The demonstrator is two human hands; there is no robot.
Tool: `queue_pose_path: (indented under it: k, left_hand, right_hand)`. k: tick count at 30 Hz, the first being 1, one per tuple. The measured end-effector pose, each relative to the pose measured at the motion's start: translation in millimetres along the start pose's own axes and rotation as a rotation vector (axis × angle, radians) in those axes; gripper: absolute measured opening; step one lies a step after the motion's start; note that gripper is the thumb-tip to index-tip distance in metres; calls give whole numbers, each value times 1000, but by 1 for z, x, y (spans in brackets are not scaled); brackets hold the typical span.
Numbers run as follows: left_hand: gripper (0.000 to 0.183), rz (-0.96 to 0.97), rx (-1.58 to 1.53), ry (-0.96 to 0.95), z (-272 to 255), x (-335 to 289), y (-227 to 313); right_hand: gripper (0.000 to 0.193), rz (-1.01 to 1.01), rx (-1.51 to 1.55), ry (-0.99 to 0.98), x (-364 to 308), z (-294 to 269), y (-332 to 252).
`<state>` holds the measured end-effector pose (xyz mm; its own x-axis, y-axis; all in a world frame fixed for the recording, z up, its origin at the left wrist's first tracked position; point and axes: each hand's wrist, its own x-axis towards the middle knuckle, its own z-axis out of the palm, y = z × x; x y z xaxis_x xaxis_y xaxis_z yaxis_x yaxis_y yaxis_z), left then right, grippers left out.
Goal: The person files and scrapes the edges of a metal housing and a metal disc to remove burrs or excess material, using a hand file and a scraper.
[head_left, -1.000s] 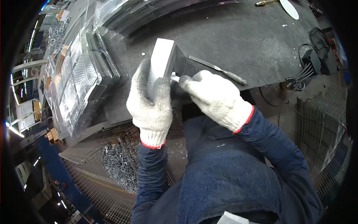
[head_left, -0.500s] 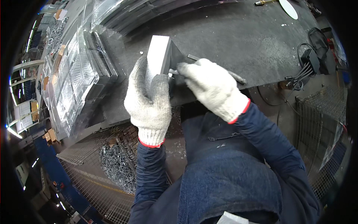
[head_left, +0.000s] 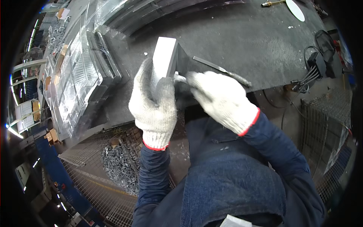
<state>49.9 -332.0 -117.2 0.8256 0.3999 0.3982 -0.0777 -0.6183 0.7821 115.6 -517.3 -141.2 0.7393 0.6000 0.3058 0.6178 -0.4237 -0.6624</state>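
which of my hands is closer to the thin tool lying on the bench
Right. Your right hand is just below the thin tool in the picture; your left hand is farther off to the left, holding the white block.

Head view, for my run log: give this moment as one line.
left hand: holding white block; right hand: at small white piece; flat tool: on table

White block (head_left: 164, 53) smooth (plastic trays (head_left: 77, 81) glossy).
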Motion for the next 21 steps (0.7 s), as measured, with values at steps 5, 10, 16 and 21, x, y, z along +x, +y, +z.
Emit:
queue_pose_path:
  k: [5,10,16,21]
  left_hand:
    - [50,-12,24,-12,-1,3,8]
    - [50,-5,-6,-15,2,1,4]
    - [50,-31,4,-20,-3,3,6]
    - [51,61,131,-35,-6,1,6]
  right_hand:
    - [20,18,64,102,6,6,0]
    - [26,307,542,-124,24,-13,5]
    - [24,275,617,-32,15,1,2]
    - [12,22,28,-154,10,-11,6]
